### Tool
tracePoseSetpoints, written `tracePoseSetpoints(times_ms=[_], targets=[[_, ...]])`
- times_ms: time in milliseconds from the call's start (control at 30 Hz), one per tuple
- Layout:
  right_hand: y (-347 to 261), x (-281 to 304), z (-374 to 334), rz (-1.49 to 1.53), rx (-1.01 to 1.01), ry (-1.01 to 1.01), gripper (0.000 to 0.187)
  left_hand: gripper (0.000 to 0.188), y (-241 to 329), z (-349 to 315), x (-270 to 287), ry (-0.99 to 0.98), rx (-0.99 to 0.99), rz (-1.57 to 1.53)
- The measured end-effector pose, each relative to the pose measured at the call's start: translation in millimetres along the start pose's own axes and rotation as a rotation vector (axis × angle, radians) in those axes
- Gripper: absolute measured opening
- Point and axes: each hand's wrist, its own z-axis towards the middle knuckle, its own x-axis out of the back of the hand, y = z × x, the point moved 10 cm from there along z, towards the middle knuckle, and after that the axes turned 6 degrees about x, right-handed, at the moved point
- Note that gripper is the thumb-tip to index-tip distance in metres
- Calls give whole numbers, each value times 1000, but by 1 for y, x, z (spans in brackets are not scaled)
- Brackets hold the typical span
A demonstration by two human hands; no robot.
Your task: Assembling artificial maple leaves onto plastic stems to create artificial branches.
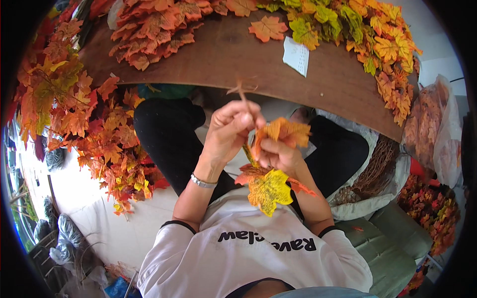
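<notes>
Both hands are held over my lap, just short of the table edge. My left hand is closed around a thin brown stem, whose forked, wispy end sticks up past the fingers. Close beside it, my right hand pinches an orange artificial maple leaf that fans out above the fingers. Below the hands hangs a yellow artificial maple leaf with orange-red leaves behind it. Whether all these leaves join the one stem is hidden by the fingers.
Across the front runs a brown wooden table, with heaped orange leaves, yellow-green leaves and a white paper slip. Leaf garlands hang at the left. A sack of brown twigs stands at the right, by a green padded seat.
</notes>
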Motion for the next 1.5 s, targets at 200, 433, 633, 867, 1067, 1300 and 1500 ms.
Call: tracePoseSetpoints(times_ms=[200,433,633,867,1067,1300,1500], targets=[[-97,4,31,-1382,86,-176,16,8,23,-5,8,-42,-77,50],[-223,-10,160,-1852,698,305,17,8,4,0,-1,45,79,103],[-231,22,229,-2217,740,419,16,3,1,-4,8,101,99,152],[-225,6,175,-1366,616,335,28,6,13,-5,22,165,41,214],[-115,20,73,-205,210,103,22,8,13,0,11,208,-14,418],[-41,11,21,70,161,369,18,12,6,1,0,205,-81,468],[-40,5,12,178,213,451,18,19,6,1,-10,202,-82,491]])
